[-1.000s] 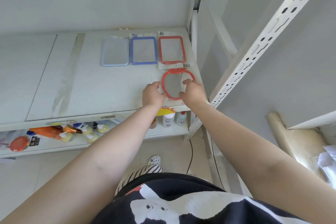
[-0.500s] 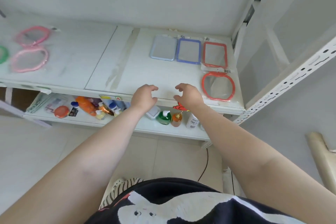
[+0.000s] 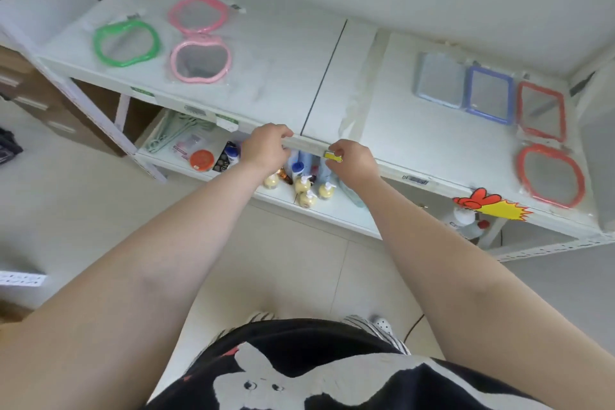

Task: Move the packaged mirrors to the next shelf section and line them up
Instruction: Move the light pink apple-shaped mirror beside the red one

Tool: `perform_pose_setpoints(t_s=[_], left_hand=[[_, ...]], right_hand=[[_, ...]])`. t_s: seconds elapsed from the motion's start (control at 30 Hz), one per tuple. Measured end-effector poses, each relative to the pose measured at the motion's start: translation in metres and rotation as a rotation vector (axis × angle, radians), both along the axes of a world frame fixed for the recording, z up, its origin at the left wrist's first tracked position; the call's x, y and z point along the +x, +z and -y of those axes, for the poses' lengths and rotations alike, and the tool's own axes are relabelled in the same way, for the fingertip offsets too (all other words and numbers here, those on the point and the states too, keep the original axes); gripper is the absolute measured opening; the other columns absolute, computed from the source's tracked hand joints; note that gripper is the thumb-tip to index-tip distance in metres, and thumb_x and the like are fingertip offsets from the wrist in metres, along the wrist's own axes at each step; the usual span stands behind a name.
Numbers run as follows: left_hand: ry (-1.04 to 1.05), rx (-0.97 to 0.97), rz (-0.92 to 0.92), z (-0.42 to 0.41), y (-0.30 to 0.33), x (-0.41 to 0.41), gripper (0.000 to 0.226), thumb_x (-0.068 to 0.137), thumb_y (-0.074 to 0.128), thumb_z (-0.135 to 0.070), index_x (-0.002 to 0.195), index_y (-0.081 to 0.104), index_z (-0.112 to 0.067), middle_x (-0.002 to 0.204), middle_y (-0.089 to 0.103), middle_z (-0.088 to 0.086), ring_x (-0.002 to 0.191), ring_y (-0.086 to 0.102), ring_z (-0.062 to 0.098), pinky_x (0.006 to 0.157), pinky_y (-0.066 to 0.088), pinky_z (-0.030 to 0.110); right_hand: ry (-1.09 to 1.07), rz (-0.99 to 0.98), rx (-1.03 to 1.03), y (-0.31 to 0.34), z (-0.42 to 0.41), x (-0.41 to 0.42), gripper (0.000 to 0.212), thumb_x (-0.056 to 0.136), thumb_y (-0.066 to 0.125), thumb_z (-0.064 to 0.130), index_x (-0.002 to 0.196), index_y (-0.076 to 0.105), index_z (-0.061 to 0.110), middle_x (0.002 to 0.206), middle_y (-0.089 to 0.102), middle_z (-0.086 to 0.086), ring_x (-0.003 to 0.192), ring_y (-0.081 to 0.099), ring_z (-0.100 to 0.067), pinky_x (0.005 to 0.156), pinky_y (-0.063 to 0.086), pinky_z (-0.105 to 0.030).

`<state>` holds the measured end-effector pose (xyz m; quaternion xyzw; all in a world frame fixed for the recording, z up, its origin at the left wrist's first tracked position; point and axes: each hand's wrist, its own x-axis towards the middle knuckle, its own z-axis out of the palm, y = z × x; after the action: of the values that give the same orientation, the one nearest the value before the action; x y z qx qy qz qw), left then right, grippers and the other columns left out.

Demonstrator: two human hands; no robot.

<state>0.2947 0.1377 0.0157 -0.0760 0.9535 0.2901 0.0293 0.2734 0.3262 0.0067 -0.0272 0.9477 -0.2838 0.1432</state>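
Note:
Three packaged apple-shaped mirrors lie on the left shelf section: a green one (image 3: 125,42), a pink one (image 3: 198,14) behind and another pink one (image 3: 200,60) in front. On the right section a grey-blue mirror (image 3: 440,80), a blue mirror (image 3: 489,95) and a red rectangular mirror (image 3: 541,111) lie in a row, with a red apple-shaped mirror (image 3: 550,175) in front of the red one. My left hand (image 3: 266,146) and my right hand (image 3: 354,160) hover at the shelf's front edge near the seam between sections, fingers loosely curled, holding nothing.
The white shelf (image 3: 283,76) has a dark seam and a tape strip between its sections. The lower shelf (image 3: 346,213) holds pump bottles, an orange lid and hangers. A rooster sticker (image 3: 489,206) sits on the front edge. A brown cabinet stands at far left.
Both hands let go of the red apple-shaped mirror, which stays on the right section, and moved left along the front edge. The view swung left, revealing the green and pink mirrors.

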Motion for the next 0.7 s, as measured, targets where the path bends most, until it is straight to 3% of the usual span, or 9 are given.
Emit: perform_pose_setpoints(t_s=[0.23,0.7], left_hand=[[0.065,0.018,0.000,0.093,-0.001,-0.011,0.040,0.084,0.057,-0.011,0.124,0.061,-0.016,0.128,0.061,0.007,0.113,0.059,0.028,0.095,0.048,0.037],[0.196,-0.057,0.041,0.224,0.006,-0.081,0.039,0.089,0.059,-0.015,0.128,0.058,-0.015,0.130,0.060,0.007,0.120,0.055,0.029,0.100,0.045,0.038]], right_hand=[[0.028,-0.017,0.013,0.002,0.088,-0.020,0.033,0.087,0.061,0.023,0.121,0.061,0.021,0.109,0.065,0.003,0.097,0.060,-0.016,0.085,0.050,-0.031],[0.166,-0.081,0.007,-0.003,0.233,-0.133,0.033,0.088,0.061,0.028,0.120,0.061,0.020,0.119,0.064,0.001,0.107,0.059,-0.018,0.087,0.049,-0.032]])
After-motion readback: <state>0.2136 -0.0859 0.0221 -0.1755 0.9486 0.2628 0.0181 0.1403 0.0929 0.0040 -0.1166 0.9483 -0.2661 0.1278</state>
